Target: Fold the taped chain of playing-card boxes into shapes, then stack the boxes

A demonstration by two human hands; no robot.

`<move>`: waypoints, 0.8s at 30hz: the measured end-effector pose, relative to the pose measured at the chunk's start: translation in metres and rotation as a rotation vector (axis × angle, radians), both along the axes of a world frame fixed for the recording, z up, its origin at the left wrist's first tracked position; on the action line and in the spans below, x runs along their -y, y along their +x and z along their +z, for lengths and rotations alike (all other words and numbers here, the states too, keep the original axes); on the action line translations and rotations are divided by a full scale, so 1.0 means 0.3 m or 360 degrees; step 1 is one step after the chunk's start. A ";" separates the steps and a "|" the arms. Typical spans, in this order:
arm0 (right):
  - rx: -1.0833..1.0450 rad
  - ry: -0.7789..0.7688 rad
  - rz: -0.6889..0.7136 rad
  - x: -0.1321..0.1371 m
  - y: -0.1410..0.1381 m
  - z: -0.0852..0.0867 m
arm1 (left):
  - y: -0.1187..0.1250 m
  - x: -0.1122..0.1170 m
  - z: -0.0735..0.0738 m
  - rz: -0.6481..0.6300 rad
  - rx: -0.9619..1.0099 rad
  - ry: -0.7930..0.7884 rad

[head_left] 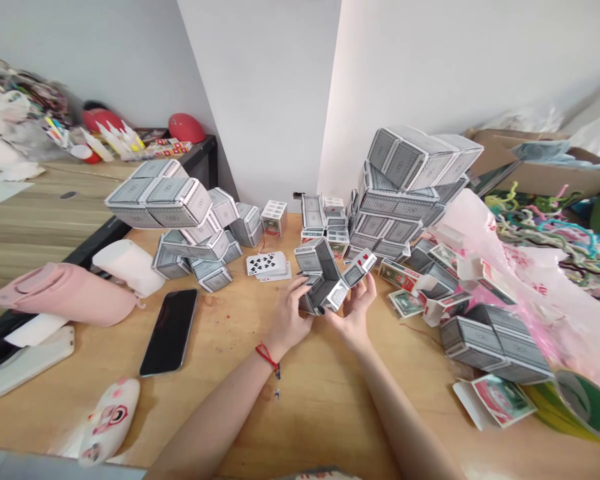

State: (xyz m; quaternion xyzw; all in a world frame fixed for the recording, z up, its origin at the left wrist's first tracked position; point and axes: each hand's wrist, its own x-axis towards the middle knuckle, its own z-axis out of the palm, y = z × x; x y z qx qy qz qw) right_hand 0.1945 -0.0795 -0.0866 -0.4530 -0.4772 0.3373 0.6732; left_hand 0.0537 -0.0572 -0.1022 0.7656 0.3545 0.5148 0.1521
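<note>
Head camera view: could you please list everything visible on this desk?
Folded grey playing-card block: one, grey-white, held in both hands at centre.
Grey card-cube stacks: two, grey, back left and back right.
Loose face-up playing cards: small pile, white, behind the block.
Black smartphone: one, black, left of the hands.
Pink soft case: one, pink, far left.
Pink plastic bag: one, pink, right.
Flattened card boxes: several, red-green, right.
Wooden table: one, light brown, beneath everything.
Left hand: one, bare, gripping block.
Right hand: one, bare, gripping block.
</note>
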 end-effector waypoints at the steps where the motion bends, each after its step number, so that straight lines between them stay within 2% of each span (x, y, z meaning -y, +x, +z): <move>1: 0.0003 -0.0005 0.0002 -0.002 0.005 -0.002 | -0.001 -0.001 -0.001 0.0000 -0.0014 -0.0015; 6: -0.0011 -0.0006 0.0008 -0.006 0.018 -0.009 | -0.002 -0.001 -0.001 0.0058 -0.0104 -0.0098; 18: 0.0036 -0.0066 0.0016 0.008 0.020 -0.010 | -0.004 0.000 0.012 0.0035 -0.0131 -0.0029; 24: 0.0083 -0.0069 0.0063 0.004 0.024 -0.025 | -0.002 0.007 -0.004 0.0124 -0.0191 -0.0026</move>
